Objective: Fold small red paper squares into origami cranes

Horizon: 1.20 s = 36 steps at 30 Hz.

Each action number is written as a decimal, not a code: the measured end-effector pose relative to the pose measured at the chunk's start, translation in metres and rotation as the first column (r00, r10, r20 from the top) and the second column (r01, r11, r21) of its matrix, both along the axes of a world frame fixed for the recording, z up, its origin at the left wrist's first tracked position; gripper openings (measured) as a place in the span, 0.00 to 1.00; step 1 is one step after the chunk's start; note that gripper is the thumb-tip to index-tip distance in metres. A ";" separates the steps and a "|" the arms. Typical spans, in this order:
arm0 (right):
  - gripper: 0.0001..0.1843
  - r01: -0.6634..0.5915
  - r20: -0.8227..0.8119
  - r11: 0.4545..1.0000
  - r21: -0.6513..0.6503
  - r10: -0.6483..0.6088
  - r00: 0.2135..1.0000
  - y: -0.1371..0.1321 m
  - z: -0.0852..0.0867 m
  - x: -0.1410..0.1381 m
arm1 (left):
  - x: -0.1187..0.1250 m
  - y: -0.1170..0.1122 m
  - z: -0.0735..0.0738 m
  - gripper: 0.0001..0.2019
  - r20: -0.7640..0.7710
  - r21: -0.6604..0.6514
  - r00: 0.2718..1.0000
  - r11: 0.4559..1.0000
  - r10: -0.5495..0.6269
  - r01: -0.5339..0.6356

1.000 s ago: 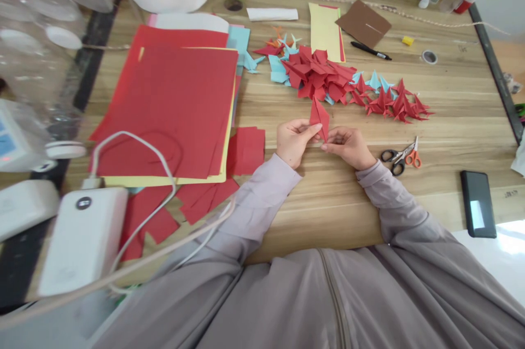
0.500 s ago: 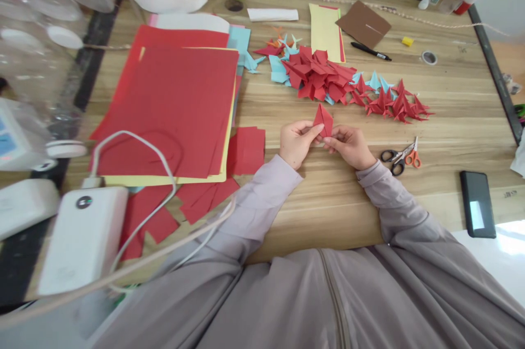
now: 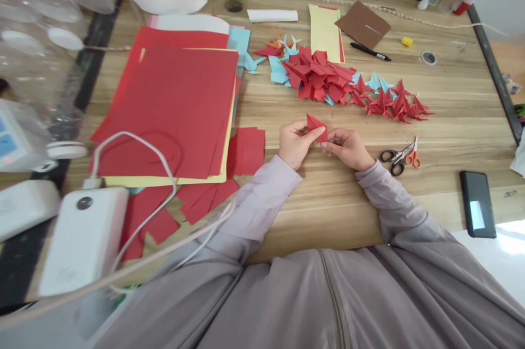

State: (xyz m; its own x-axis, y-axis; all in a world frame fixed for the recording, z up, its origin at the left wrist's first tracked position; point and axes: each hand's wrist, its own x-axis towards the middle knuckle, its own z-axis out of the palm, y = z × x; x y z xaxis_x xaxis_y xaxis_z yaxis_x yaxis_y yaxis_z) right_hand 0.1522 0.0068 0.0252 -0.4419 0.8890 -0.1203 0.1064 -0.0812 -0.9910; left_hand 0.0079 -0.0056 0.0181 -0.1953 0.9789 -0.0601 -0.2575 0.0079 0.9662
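One red fold [image 3: 316, 124], pinched between fingertips of left hand [image 3: 293, 144] and right hand [image 3: 346, 147]; judged mid-crease; flattening calls for firm, even pinch.

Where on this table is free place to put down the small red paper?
Bare table lies at the near edge, between red scraps and phone, and beyond the scissors, right of the folded cranes. The left, under red sheets, is crowded.

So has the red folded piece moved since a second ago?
Yes. The red folded piece has dropped toward the person, its tip farther from the red crane pile.
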 end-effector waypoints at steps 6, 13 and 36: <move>0.21 -0.032 0.045 0.999 0.036 0.030 0.999 -0.001 0.000 0.001 | -0.001 0.002 -0.004 0.15 0.009 0.006 1.000 1.000 0.016 -0.016; 0.18 -0.058 0.045 0.998 0.023 0.057 0.997 -0.002 0.002 0.002 | -0.002 0.003 -0.005 0.17 0.018 -0.017 0.999 0.999 0.048 -0.047; 0.16 0.055 -0.065 0.995 -0.088 -0.061 0.996 0.000 0.008 0.001 | -0.004 0.008 -0.004 0.16 0.252 -0.021 0.967 0.999 -0.038 0.045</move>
State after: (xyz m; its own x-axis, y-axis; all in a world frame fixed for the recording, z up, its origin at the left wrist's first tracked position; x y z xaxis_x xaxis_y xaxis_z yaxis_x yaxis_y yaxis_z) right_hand 0.1531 0.0065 0.0335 -0.3994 0.9010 -0.1691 0.0325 -0.1704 -0.9848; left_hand 0.0036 0.0020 0.0142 -0.1296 0.9833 -0.1275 -0.4913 0.0481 0.8697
